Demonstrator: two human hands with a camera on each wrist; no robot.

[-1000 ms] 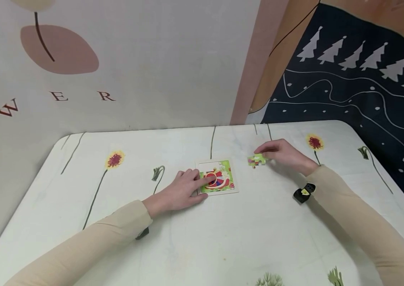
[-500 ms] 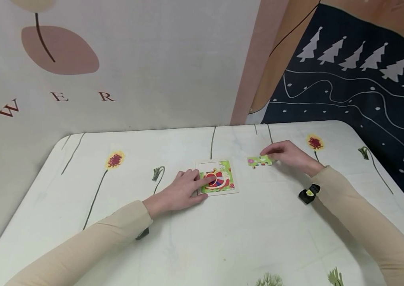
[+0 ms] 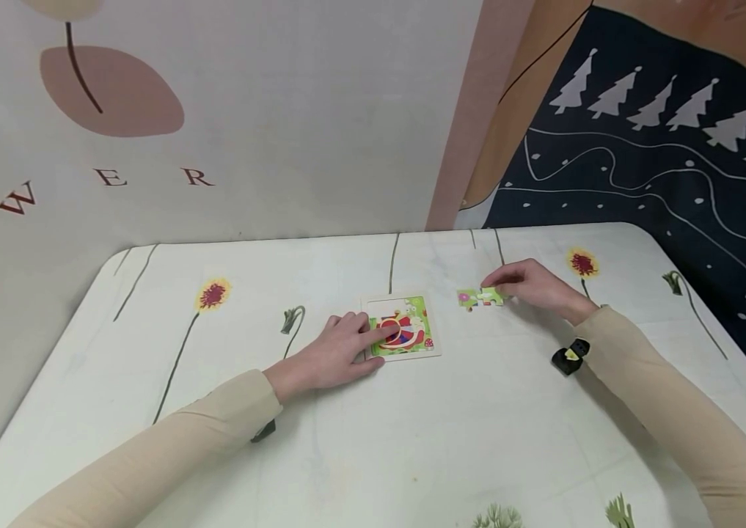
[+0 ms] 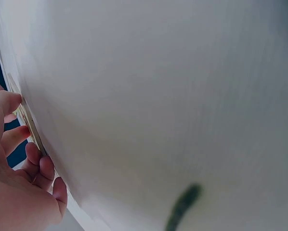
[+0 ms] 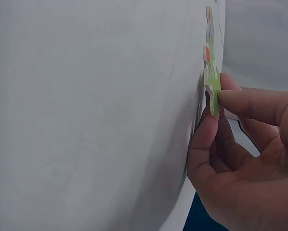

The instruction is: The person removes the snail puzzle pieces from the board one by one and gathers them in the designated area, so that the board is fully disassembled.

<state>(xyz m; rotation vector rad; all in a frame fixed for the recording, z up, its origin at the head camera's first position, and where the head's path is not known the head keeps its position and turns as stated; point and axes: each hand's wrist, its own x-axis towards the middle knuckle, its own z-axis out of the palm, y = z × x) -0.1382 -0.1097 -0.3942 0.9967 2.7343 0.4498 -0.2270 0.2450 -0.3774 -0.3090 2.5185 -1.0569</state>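
Note:
A square jigsaw tray (image 3: pixel 435 350) with a red, blue and green snail picture lies mid-table in the head view. My left hand (image 3: pixel 336 350) rests on its left side, index finger extended across the picture and thumb by the near edge. In the left wrist view, that hand's fingers (image 4: pixel 15 139) lie along the thin tray edge (image 4: pixel 35 132). To the right of the tray, my right hand (image 3: pixel 534 286) pinches a green puzzle piece (image 3: pixel 491 296) between thumb and fingers. The right wrist view shows this piece (image 5: pixel 214 94) edge-on. Beside it lies another green piece with a pink flower (image 3: pixel 465 298).
A white cloth (image 3: pixel 399 455) printed with flowers and stems covers the table. Behind it hangs a pale printed backdrop (image 3: pixel 320 147), with a dark tree-patterned cloth (image 3: pixel 643 169) at the right. Each wrist carries a small black device (image 3: pixel 567 359).
My right hand has slid slightly right with the green piece, which now overlaps the flower piece less, so more of both shows. The left hand and tray have stayed put.

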